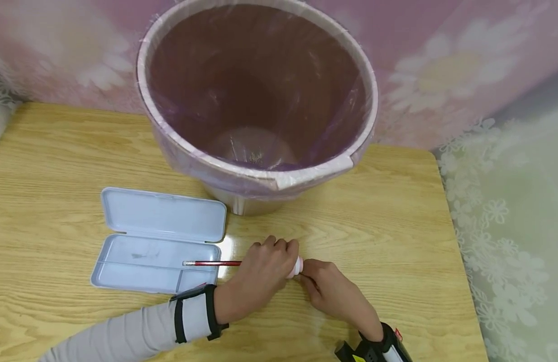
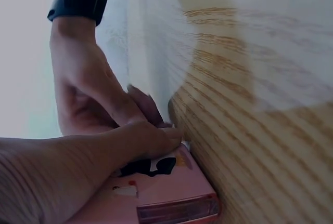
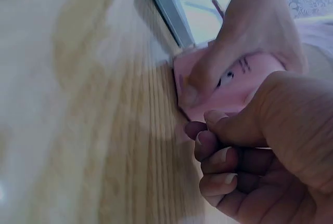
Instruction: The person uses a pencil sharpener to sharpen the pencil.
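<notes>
My left hand (image 1: pixel 265 269) grips a pink pencil sharpener (image 2: pixel 190 180) from above and holds it down on the table. A clear drawer window shows on the sharpener's side in the left wrist view. Out of its left end sticks a red pencil (image 1: pixel 215 263), whose eraser end hangs over an open light-blue pencil case (image 1: pixel 143 274). At the other end, my right hand (image 1: pixel 335 291) has its fingers curled, thumb and forefinger pinching the sharpener's crank handle, which the fingers almost wholly hide. In the right wrist view, the left thumb presses on the sharpener's pink side (image 3: pixel 250 78).
A large bin (image 1: pixel 256 178) lined with a clear purplish bag stands behind the case and the hands. The wooden table (image 1: pixel 387 226) ends at the right, beside a lace-patterned cloth (image 1: pixel 500 241). A pink flowered backdrop (image 1: pixel 442 65) rises at the back.
</notes>
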Motion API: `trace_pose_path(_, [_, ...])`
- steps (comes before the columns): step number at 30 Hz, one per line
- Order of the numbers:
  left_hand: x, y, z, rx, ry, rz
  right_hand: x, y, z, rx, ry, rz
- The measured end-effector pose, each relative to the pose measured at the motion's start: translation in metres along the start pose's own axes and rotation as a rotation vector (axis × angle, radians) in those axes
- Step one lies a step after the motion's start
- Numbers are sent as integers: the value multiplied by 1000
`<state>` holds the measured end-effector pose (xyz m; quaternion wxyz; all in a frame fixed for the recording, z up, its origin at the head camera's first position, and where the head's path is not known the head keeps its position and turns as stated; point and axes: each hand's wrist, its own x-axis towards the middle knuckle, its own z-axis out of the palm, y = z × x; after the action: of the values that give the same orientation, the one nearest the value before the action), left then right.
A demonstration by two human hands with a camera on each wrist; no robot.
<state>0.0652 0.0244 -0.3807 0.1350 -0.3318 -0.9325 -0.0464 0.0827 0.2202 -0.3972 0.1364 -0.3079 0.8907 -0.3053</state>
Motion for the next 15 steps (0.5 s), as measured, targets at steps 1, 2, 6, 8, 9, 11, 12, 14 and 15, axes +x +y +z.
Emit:
trace_pose_path(1, [0,0,0,1,3,-3,-3,-2,1,-11,9,-8])
trace_pose_path(2, [0,1,1,4,8,-6,-5,-4,2,-18,16,-13])
trace_pose_path(6, [1,1,2,5,33,-10,-12,-13,0,-25,14,8])
trace_pose_path(8, [1,1,2,5,43,-10,-16,-17,-2,-13,3,21])
trace_pose_path(9, [1,1,1,7,42,-12,-17,-20,-3,-13,2,23])
trace_pose_path(11, [1,1,1,14,35,-17,-19,-23,-4,-19,5,19])
trace_pose_path(12, [1,1,1,20,31,-20,-20,-25,-5,-28,9,19])
trace_pose_path(14, [1,1,1,27,21,-15,-22,-29,-6,-39,14,21])
trace_pose_path(15, [1,1,0,29,15,-12,-24,-30,-7,-49,17,15])
